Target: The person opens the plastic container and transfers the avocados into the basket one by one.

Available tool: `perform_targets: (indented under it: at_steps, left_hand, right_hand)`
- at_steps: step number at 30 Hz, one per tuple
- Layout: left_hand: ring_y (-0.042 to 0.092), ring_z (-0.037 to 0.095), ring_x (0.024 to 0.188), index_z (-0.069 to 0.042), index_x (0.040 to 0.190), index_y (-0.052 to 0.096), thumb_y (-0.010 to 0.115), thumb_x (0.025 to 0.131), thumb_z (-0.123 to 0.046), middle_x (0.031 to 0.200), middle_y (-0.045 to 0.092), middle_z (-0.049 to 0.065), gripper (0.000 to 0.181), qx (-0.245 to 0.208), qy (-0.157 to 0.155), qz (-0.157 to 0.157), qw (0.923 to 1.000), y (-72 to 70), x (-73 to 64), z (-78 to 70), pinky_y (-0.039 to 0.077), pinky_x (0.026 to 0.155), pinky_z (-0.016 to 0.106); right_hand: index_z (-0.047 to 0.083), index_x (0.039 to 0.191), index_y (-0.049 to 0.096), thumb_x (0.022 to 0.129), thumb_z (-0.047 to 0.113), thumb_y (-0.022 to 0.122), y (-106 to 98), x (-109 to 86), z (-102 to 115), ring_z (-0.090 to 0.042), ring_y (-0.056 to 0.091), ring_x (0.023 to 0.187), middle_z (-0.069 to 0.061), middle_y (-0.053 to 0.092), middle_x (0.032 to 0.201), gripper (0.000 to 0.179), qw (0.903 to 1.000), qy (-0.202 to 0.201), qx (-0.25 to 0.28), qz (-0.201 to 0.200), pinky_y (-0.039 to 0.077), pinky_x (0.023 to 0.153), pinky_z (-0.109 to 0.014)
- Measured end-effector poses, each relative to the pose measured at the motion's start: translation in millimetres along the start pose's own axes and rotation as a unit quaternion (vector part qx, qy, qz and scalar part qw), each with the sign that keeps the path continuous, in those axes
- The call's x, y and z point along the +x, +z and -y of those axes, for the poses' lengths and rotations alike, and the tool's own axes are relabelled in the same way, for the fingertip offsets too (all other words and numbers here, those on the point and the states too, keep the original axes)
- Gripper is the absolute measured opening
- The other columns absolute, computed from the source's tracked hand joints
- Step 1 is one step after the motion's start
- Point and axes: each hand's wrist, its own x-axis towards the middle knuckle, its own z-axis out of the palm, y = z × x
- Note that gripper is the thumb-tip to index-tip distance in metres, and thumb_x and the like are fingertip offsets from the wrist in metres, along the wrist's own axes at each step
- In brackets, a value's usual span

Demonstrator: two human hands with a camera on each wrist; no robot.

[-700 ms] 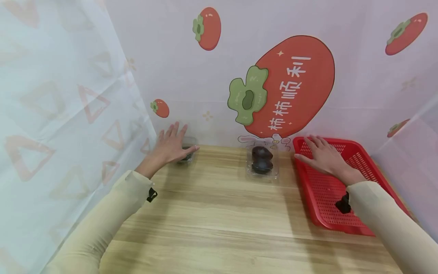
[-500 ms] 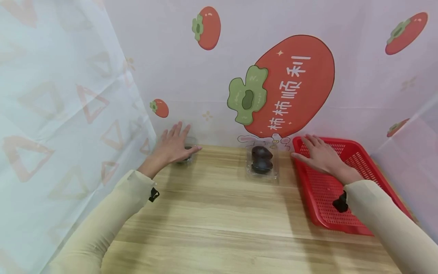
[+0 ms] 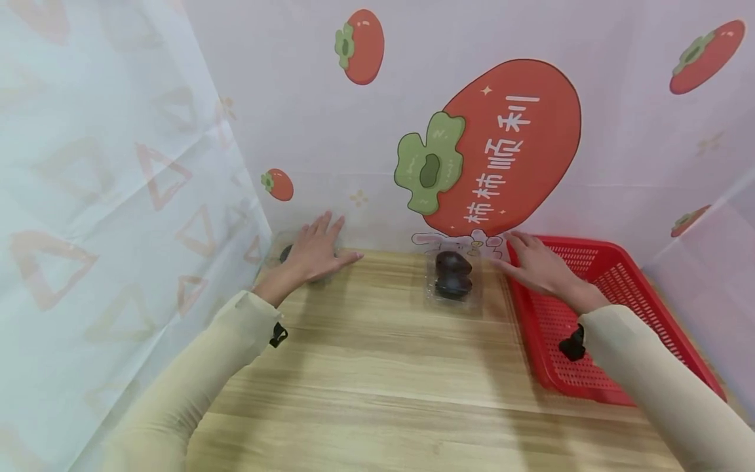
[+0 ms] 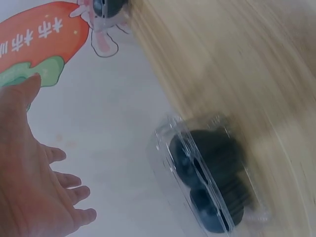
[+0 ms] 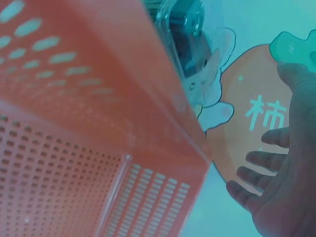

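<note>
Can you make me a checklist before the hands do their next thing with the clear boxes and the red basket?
1. Left hand free: ok, holding nothing.
2. Right hand free: ok, holding nothing.
3. Left clear box in hand: not ok, the left wrist view shows the hand apart from it.
4. Its lid fastened: cannot tell.
5. Red basket upright: ok.
6. Middle clear box inside the basket: not ok, it's beside it.

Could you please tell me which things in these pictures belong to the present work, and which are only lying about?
Probably in the work:
left box, by the left grip
basket, by the right grip
middle box, between them

Probably only surroundings:
table
wall sheet
</note>
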Motion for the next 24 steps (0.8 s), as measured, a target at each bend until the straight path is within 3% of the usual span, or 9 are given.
perform_targets:
  at_steps: [8, 15, 20, 24]
  left_hand:
    - [0.010, 0.039, 0.163, -0.010, 0.171, 0.015, 0.051, 0.100, -0.070, 0.177, 0.008, 0.021, 0.100, -0.040, -0.008, 0.016, 0.9990, 9.8, 4.8, -16.4, 0.009, 0.130, 0.059]
    - [0.020, 0.041, 0.161, -0.008, 0.170, 0.020, 0.051, 0.101, -0.068, 0.176, 0.015, 0.021, 0.097, -0.090, -0.007, 0.015, 0.9958, 21.9, 14.5, -33.3, 0.020, 0.128, 0.059]
    - [0.022, 0.042, 0.160, -0.003, 0.168, 0.023, 0.052, 0.103, -0.062, 0.174, 0.019, 0.025, 0.093, -0.159, -0.005, 0.028, 0.9868, 28.9, 18.8, -46.9, 0.024, 0.127, 0.058]
    - [0.024, 0.040, 0.159, -0.002, 0.168, 0.023, 0.050, 0.105, -0.060, 0.173, 0.023, 0.024, 0.090, -0.215, -0.016, 0.039, 0.9758, 38.4, 23.0, -53.8, 0.025, 0.127, 0.057]
  right_hand:
    - [0.009, 0.165, 0.032, 0.096, 0.065, 0.065, 6.1, 11.3, 14.3, -0.048, 0.049, 0.138, -0.026, 0.047, 0.156, 0.095, 0.9973, -0.003, 0.072, -0.016, 0.046, 0.104, -0.072]
    - [0.011, 0.166, 0.031, 0.101, 0.055, 0.064, 9.6, 15.9, 24.1, -0.048, 0.051, 0.138, -0.026, 0.047, 0.157, 0.085, 0.9931, -0.013, 0.116, -0.013, 0.047, 0.105, -0.072]
    - [0.006, 0.161, 0.038, 0.103, 0.051, 0.064, 15.3, 17.7, 30.7, -0.046, 0.057, 0.132, -0.025, 0.053, 0.153, 0.077, 0.9883, 0.012, 0.152, 0.004, 0.049, 0.104, -0.068]
    - [0.000, 0.160, 0.036, 0.104, 0.048, 0.063, 18.1, 19.7, 35.7, -0.048, 0.054, 0.135, -0.030, 0.049, 0.155, 0.079, 0.9875, 0.036, 0.152, 0.021, 0.047, 0.107, -0.068]
